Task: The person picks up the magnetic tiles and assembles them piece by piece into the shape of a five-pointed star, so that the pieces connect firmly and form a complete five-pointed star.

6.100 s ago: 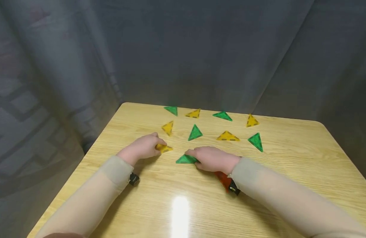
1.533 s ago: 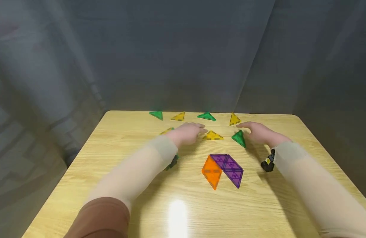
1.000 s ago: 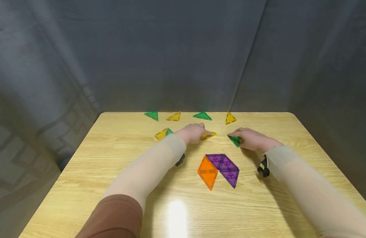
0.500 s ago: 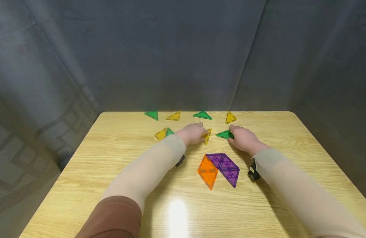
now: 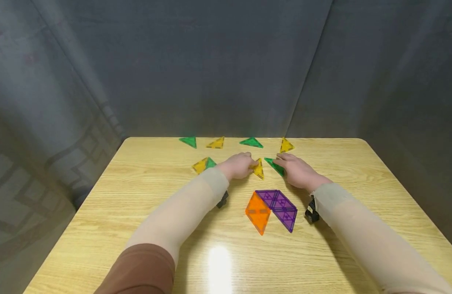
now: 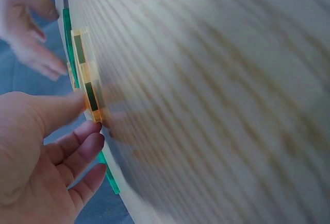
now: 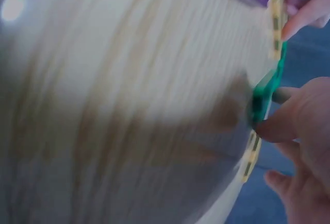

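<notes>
My left hand [image 5: 236, 165] pinches a yellow triangular magnetic tile [image 5: 260, 170] between thumb and fingers, the tile low over the wooden table. In the left wrist view this yellow tile [image 6: 85, 74] is seen edge-on, its dark magnets showing. Just to the right, my right hand [image 5: 298, 171] holds a green triangular magnetic tile [image 5: 272, 164] at its right side. The right wrist view has this green tile [image 7: 263, 98] blurred at the fingertips. The two tiles lie side by side, a narrow gap between them in the head view.
Nearer me lie joined orange tiles [image 5: 257, 212] and purple tiles [image 5: 279, 206]. A yellow tile [image 5: 199, 165] and green tile [image 5: 210, 162] meet beside my left wrist. Along the far edge are green tiles [image 5: 189, 141] [image 5: 252, 142] and yellow tiles [image 5: 216, 143] [image 5: 286, 145]. A grey curtain [image 5: 218, 73] hangs behind.
Both hands left the first yellow and green tiles, now together at left, and took another pair. The yellow tile has turned; the right hand has brought the green tile leftward and rotated it.
</notes>
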The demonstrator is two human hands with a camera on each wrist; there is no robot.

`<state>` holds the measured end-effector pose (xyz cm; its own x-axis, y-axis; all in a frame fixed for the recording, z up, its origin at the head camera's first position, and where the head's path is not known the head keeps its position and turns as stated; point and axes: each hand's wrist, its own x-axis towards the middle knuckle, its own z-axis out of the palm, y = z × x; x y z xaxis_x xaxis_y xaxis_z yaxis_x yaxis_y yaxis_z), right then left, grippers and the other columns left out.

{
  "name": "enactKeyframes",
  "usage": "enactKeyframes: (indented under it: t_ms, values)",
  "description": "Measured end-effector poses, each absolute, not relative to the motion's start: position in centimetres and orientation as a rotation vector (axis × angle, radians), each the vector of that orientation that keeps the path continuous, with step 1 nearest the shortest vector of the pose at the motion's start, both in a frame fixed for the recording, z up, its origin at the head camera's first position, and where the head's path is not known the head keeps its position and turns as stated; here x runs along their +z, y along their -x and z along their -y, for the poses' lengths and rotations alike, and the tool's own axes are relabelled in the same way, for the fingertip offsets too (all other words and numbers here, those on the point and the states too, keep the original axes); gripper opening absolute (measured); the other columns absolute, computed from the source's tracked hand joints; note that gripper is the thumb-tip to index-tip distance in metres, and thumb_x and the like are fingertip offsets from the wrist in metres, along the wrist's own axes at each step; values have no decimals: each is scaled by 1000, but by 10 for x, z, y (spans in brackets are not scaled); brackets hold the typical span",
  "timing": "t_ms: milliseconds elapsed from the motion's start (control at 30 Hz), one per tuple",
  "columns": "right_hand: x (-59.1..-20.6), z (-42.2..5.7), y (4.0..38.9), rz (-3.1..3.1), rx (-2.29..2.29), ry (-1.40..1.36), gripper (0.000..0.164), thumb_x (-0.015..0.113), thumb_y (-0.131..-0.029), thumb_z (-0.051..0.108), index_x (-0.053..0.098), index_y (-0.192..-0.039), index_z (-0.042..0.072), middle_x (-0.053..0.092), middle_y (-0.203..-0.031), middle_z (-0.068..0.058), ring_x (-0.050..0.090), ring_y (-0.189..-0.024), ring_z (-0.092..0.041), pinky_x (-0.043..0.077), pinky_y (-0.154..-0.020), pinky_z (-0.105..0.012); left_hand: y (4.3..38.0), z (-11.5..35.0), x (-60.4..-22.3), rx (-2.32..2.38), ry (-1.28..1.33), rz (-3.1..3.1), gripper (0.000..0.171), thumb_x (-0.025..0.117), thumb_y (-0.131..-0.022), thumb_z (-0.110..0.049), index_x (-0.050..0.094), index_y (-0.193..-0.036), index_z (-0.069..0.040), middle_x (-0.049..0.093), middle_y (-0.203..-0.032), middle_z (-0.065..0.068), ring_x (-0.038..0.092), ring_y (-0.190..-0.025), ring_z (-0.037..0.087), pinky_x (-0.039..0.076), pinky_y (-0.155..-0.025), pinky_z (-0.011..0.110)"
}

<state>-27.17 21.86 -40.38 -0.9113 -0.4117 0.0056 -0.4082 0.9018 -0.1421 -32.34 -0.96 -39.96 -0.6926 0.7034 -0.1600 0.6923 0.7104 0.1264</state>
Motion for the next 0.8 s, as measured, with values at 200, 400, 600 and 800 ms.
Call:
enactKeyframes:
  t_ms: [200,400,600,800]
  values:
    - [-409,-222,267,-3037,-200,677,53,55,-95,-3,45,-147,3,50,-139,-24,45,-127,-43,38,-105,-58,322,11,-397,144,-1078,-2704,51,48,-100,-4,46,-148,-22,53,-115,6,49,-103,18,42,-98,30]
    - [-408,-214,266,-3081,-216,738,48,64,-95,10,54,-141,4,60,-114,-15,52,-103,-32,46,-88,-51,326,15,-399,337,-1006,-2649,56,48,-97,3,47,-148,-22,53,-121,8,50,-111,19,40,-103,29]
    - [-409,-207,266,-3067,-251,703,50,66,-95,16,53,-141,3,56,-107,-12,49,-97,-29,45,-83,-46,327,17,-401,392,-963,-2640,57,47,-98,4,47,-147,-25,53,-120,6,51,-112,18,40,-104,29]
    - [-406,-199,264,-3052,-259,676,50,68,-93,15,55,-139,1,55,-100,-10,47,-90,-26,45,-78,-41,328,15,-402,432,-914,-2637,58,45,-98,3,48,-147,-28,51,-136,8,43,-131,22,29,-115,34]
